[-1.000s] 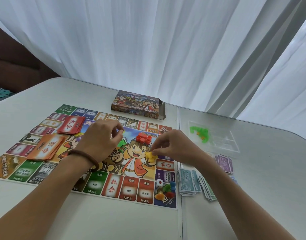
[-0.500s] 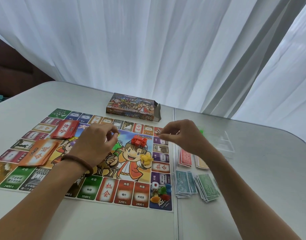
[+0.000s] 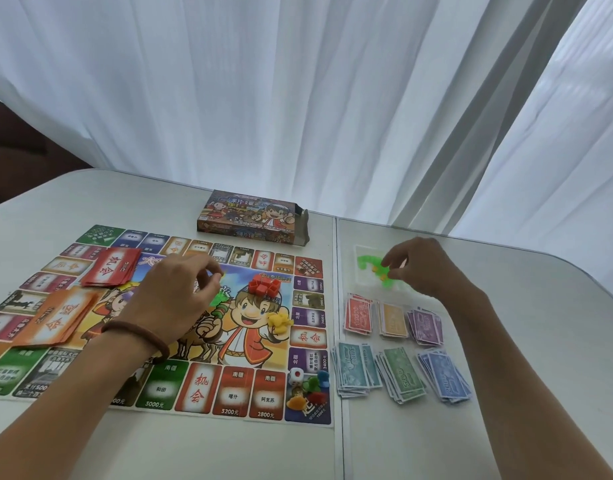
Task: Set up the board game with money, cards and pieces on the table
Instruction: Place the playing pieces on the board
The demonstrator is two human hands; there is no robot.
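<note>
The game board lies flat on the left part of the table. My left hand hovers over its middle with thumb and forefinger pinched on a small piece that barely shows, just above a few green pieces. Red houses and yellow pieces sit in small heaps on the board's picture. My right hand reaches into a clear plastic tray right of the board. Its fingertips pinch one of the green pieces lying there.
Red cards and orange cards lie on the board's left. A die and coloured pawns stand on the near right corner. Several money piles lie right of the board. The game box stands behind, before a white curtain.
My right hand left the yellow pieces on the board and moved right to the clear tray of green pieces. My left hand stayed over the board's middle.
</note>
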